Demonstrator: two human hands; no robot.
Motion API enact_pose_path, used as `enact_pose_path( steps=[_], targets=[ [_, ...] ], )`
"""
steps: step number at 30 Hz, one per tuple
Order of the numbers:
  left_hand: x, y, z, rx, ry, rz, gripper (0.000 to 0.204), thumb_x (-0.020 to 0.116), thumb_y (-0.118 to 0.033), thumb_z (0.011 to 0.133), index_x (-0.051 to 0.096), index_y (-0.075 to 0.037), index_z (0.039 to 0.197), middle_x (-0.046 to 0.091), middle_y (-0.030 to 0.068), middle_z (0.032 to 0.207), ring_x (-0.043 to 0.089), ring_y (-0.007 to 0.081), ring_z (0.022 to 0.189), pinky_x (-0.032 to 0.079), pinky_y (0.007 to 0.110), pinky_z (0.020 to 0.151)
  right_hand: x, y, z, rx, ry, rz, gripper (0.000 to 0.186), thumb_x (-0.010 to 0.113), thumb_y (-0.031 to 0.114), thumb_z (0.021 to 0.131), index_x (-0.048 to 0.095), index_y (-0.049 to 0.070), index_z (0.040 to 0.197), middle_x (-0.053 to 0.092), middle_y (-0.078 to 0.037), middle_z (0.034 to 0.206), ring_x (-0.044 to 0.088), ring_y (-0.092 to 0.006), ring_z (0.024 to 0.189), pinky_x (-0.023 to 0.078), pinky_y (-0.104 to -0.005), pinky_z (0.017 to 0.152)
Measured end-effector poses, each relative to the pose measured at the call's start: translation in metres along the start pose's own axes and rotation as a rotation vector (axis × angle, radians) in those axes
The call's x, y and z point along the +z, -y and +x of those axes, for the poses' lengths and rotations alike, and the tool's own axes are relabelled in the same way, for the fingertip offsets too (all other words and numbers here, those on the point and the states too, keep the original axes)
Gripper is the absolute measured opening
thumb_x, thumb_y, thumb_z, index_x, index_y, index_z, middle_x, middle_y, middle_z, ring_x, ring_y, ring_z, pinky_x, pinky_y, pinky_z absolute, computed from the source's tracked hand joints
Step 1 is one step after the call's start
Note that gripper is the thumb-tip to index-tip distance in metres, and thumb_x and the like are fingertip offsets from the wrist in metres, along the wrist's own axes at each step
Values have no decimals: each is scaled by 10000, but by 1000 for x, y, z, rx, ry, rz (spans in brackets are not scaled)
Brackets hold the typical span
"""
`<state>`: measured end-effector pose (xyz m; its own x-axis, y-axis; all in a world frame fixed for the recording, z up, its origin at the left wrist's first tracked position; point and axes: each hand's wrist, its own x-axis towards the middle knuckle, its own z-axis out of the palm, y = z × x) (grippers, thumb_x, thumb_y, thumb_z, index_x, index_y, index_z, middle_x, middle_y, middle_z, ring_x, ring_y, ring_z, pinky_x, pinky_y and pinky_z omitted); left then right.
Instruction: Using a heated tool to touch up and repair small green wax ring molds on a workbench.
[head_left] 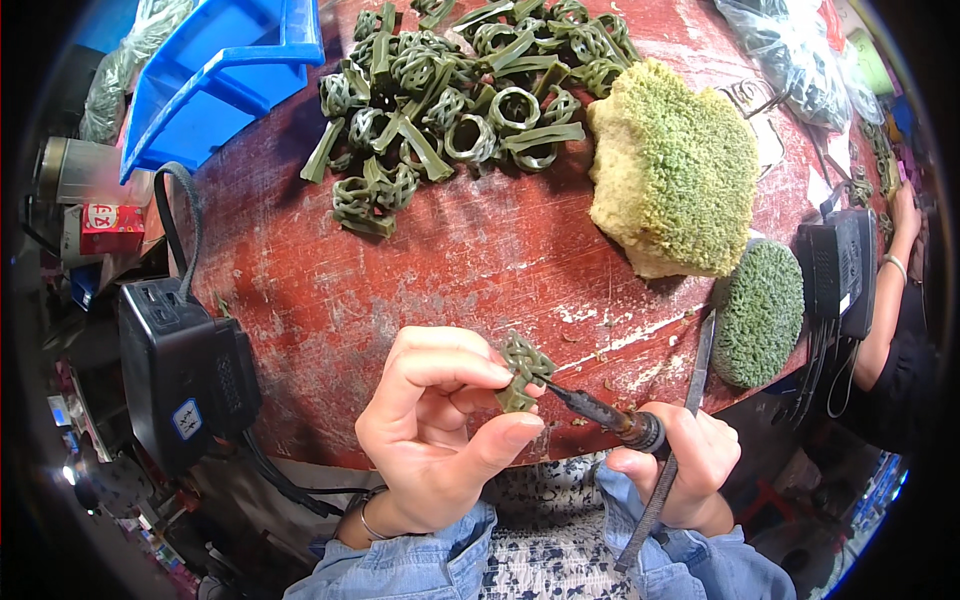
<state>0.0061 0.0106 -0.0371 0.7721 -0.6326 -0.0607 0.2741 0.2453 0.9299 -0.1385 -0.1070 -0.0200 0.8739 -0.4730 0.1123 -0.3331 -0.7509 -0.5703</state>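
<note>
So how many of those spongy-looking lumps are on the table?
2 that I can see: a large yellow-green block right of the heap of green pieces, and a smaller dark green oval near the red table's right edge.

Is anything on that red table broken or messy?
Yes, a bit. The red table looks worn, with pale scratches and scuffs across its top. The yellow-green spongy block has a ragged left edge, as if torn. The green pieces lie in a jumbled heap.
</note>
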Motion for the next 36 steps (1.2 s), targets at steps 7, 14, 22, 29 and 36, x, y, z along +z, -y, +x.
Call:
enact_pose_path(
  steps=[7, 14, 22, 29, 36],
  targets=[
    [-1, 4, 0, 27, 6, -13, 306, 707, -18, 678, 504, 40, 898, 439, 109, 922, 549, 169, 796, 511, 251, 695, -1, -3, -3, 2, -9, 38, 455, 749, 382, 594, 563, -12, 725, 498, -35, 525, 512, -165, 438, 413, -254, 413],
    [0, 3, 0, 35, 4, -21, 310, 710, -26, 677, 502, 43, 897, 438, 109, 919, 546, 172, 792, 512, 258, 693, -4, 0, 0, 15, 31, 17, 454, 755, 372, 591, 562, -16, 729, 508, -41, 531, 518, -170, 444, 424, -259, 422],
    [-1, 4, 1, 44, -1, -16, 310, 711, -18, 673, 505, 42, 897, 438, 111, 920, 548, 171, 794, 516, 256, 694, -4, -1, 0, 30, 56, 21, 442, 751, 359, 605, 559, -17, 735, 527, -47, 545, 530, -180, 453, 433, -264, 432],
    [-2, 3, 0, 29, 4, 9, 316, 717, -13, 663, 511, 37, 898, 439, 110, 922, 548, 167, 796, 518, 247, 692, -1, -3, -2, 40, 1, 87, 433, 739, 354, 629, 561, -22, 749, 530, -57, 545, 535, -191, 454, 436, -272, 436],
    [0, 2, 0, 28, -7, 29, 322, 721, -16, 658, 513, 31, 899, 438, 104, 922, 534, 157, 796, 520, 253, 700, -1, -1, -1, 37, 3, 44, 433, 750, 349, 615, 557, -19, 737, 513, -49, 531, 524, -181, 445, 429, -268, 428]
  ],
)
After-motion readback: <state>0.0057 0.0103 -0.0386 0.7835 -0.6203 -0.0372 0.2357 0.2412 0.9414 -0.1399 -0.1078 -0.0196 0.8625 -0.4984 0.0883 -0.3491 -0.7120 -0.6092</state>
